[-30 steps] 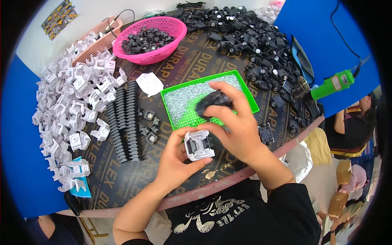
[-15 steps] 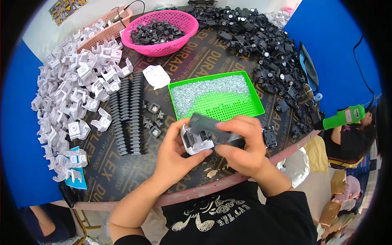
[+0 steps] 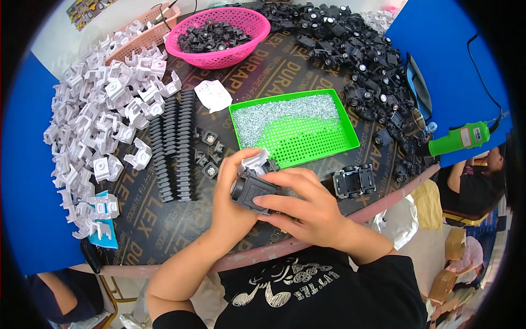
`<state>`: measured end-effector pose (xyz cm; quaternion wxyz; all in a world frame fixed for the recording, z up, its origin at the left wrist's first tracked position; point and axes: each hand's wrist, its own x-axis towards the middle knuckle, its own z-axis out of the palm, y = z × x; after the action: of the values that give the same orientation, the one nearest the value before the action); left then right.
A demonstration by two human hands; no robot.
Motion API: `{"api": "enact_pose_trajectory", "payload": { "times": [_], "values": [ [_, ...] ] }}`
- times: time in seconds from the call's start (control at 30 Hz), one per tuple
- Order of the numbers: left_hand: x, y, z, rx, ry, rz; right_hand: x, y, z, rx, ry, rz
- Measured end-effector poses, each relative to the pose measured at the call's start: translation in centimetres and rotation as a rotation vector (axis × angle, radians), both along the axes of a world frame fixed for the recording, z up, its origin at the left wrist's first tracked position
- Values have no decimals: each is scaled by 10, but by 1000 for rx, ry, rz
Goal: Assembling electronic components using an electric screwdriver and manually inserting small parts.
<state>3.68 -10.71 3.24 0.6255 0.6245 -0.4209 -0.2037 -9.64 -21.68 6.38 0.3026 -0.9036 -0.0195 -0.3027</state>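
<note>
Above the table's near edge, my left hand [image 3: 229, 200] is wrapped round a white plastic part [image 3: 255, 160] from its left side. A dark grey boxy plastic piece [image 3: 253, 193] sits against the near side of that white part, and my right hand [image 3: 309, 208] grips it with fingers laid across its face. How far the two pieces fit together is hidden by my fingers. Just right of my right hand lies a black toy car chassis [image 3: 353, 181] with wheels and silvery trim. Beyond my hands, a green tray [image 3: 318, 155] holds many small silver screws.
White plastic parts [image 3: 104, 129] are heaped at left, beside stacked rows of black pieces [image 3: 186, 145]. A pink basket [image 3: 219, 59] of black parts stands at the back. Black toy car bases [image 3: 372, 77] pile up at right, near a green electric screwdriver [image 3: 459, 141].
The dark grey piece has tilted and come down nearer to me, its panelled face now showing. My right hand moved left with it, uncovering the chassis at right. The view shifted slightly.
</note>
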Motion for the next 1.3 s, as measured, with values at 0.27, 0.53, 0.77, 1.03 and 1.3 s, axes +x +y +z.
{"api": "enact_pose_trajectory", "payload": {
  "times": [0.27,0.53,0.77,1.03,1.3],
  "values": [
    [0,-3,7,-90,191,-85,5,-8,15,586,-201,-115],
    [4,0,13,-94,528,-344,0,-52,23,256,105,212],
    [1,-2,8,-42,149,-190,-3,-23,10,259,91,-135],
    [2,0,9,-64,287,-322,-4,-45,21,352,105,249],
    [2,6,12,-35,255,-371,-5,-48,3,633,32,407]
  ]
}}
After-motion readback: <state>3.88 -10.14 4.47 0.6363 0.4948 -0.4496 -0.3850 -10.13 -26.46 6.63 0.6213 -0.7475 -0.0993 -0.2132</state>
